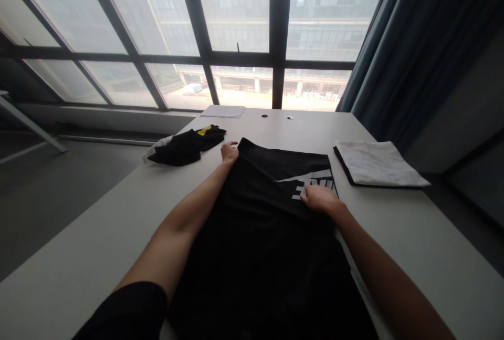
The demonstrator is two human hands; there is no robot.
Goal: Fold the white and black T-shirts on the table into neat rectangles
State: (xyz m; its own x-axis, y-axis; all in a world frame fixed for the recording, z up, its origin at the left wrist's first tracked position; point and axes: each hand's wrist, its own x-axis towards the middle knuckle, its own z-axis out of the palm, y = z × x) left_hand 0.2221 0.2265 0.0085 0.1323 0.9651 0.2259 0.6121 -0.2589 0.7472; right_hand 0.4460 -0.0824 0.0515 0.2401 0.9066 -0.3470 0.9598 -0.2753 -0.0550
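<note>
A black garment (268, 224) with a pale grey printed design lies spread over the table in front of me, its near part running down out of view. My left hand (229, 152) is closed at its far left corner, pinching the edge of the cloth. On the right side, my right hand (321, 198) rests over the print with its fingers curled into the fabric. Whether this is a shirt or another piece of clothing, I cannot tell. The far edge of the cloth runs slightly slanted between the two hands.
The white table (394, 256) bears a rumpled pile of black, white and yellow clothes (185, 148) at left. Folded white cloth (380, 164) lies on black cloth at right. Papers (223, 112) sit at the far edge, before windows and a blue curtain (378, 51).
</note>
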